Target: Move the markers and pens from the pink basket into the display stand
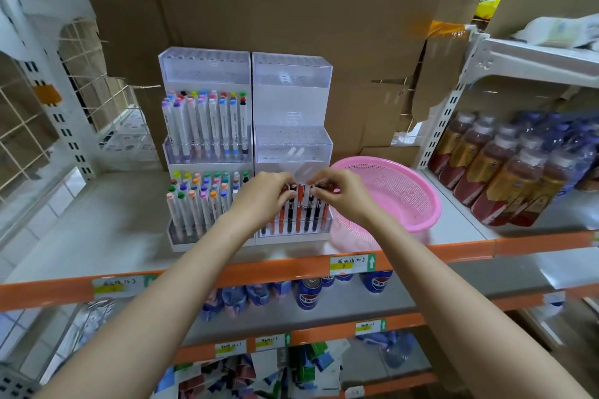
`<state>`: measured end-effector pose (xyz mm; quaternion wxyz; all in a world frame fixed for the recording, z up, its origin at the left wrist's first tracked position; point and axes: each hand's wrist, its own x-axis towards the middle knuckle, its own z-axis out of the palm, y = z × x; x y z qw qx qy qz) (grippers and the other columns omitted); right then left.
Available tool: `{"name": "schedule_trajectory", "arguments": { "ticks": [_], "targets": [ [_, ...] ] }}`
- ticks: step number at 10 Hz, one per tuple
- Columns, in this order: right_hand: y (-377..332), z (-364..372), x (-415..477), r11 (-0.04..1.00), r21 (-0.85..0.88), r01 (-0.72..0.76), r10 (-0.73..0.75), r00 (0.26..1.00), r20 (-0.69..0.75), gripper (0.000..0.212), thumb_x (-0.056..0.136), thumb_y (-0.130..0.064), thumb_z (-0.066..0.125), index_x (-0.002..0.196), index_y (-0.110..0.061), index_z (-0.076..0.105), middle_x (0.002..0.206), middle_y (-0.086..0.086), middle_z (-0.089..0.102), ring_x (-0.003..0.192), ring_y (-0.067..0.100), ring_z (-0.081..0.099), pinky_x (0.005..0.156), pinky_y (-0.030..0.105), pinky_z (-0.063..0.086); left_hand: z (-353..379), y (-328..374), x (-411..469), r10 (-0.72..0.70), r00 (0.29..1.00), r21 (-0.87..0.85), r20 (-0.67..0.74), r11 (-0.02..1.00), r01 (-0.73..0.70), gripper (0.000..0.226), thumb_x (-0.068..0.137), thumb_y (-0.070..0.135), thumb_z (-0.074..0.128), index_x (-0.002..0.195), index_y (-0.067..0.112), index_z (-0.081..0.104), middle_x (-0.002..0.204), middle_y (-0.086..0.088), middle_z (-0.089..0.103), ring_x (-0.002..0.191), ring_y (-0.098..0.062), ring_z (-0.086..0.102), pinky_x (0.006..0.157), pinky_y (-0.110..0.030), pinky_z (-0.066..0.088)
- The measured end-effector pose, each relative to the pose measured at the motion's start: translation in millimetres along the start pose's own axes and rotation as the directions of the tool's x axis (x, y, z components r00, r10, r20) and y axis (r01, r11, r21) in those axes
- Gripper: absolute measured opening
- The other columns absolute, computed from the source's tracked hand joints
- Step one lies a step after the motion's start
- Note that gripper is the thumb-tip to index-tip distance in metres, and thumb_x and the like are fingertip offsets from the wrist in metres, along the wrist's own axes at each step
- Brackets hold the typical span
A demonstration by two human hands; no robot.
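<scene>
Pink basket point(421, 204) crowds the display stand point(291, 97) on its right; cardboard point(275, 3) behind.

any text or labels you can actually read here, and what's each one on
Shelf tag: handwriting, too blurred to read; white up arrow on green.
Blue cans: logo print, blurred.
Markers: barrel print, too small.
Bottles: labels blurred.
Nothing can be quoted.

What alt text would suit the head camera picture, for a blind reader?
Left hand and right hand pinch the tops of red and black pens standing in the front row of a clear display stand on a shelf. A pink basket sits to its right; coloured markers stand in its left half.
</scene>
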<state>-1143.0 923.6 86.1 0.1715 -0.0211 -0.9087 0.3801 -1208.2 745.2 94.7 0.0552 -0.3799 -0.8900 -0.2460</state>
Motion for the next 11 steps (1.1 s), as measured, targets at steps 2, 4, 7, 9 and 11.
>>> {"name": "schedule_trajectory", "arguments": {
  "ticks": [2, 4, 7, 9, 11],
  "targets": [
    [0, -1, -1, 0.999, -0.031, -0.010, 0.010, 1.000, 0.002, 0.015, 0.086, -0.015, 0.071, 0.100, -0.019, 0.069, 0.093, 0.000, 0.069, 0.084, 0.009, 0.061, 0.075, 0.023, 0.050, 0, -4, -4, 0.008, 1.000, -0.009, -0.013, 1.000, -0.009, 0.022, 0.094, 0.019, 0.059, 0.113, 0.010, 0.064, 0.105, -0.007, 0.069, 0.096, -0.022, 0.064, 0.083, -0.036, 0.052],
    [0, 2, 0, 0.999, -0.052, -0.012, 0.012, 1.000, -0.002, 0.013, 0.086, -0.009, 0.069, 0.095, -0.018, 0.071, 0.085, -0.004, 0.068, 0.078, 0.005, 0.062, 0.070, 0.022, 0.049, -1, -3, -5, -0.010, 1.000, -0.075, -0.019, 0.997, 0.008, 0.024, 0.093, 0.004, 0.057, 0.116, 0.006, 0.064, 0.110, -0.010, 0.068, 0.099, -0.018, 0.064, 0.084, -0.023, 0.046],
    [-8, 2, 1, 0.999, -0.019, -0.028, 0.028, 0.999, 0.016, 0.017, 0.085, -0.014, 0.071, 0.102, -0.019, 0.069, 0.094, -0.004, 0.068, 0.088, 0.008, 0.062, 0.079, 0.029, 0.053, -5, -9, -6, 0.020, 0.999, -0.036, -0.028, 0.999, -0.021, 0.024, 0.093, 0.012, 0.058, 0.117, 0.009, 0.062, 0.114, -0.007, 0.067, 0.104, -0.018, 0.063, 0.089, -0.027, 0.048],
    [-20, 5, 4, 1.000, -0.030, -0.001, 0.002, 1.000, 0.009, 0.014, 0.086, -0.015, 0.070, 0.099, -0.019, 0.067, 0.090, -0.001, 0.071, 0.083, 0.009, 0.065, 0.071, 0.019, 0.050, -14, -17, -11, 0.018, 0.999, 0.011, -0.049, 1.000, -0.018, 0.026, 0.093, 0.018, 0.059, 0.118, 0.011, 0.061, 0.116, -0.004, 0.065, 0.105, -0.019, 0.061, 0.091, -0.036, 0.051],
    [-31, 4, 5, 0.988, -0.150, 0.039, -0.039, 0.999, 0.000, 0.025, 0.090, -0.020, 0.066, 0.115, -0.018, 0.063, 0.109, 0.001, 0.068, 0.100, 0.013, 0.060, 0.083, 0.025, 0.046, -20, -24, -19, -0.037, 0.995, 0.049, -0.093, 0.998, 0.042, 0.027, 0.093, 0.024, 0.059, 0.119, 0.016, 0.060, 0.120, 0.001, 0.063, 0.111, -0.015, 0.058, 0.097, -0.036, 0.048]
  ]
}}
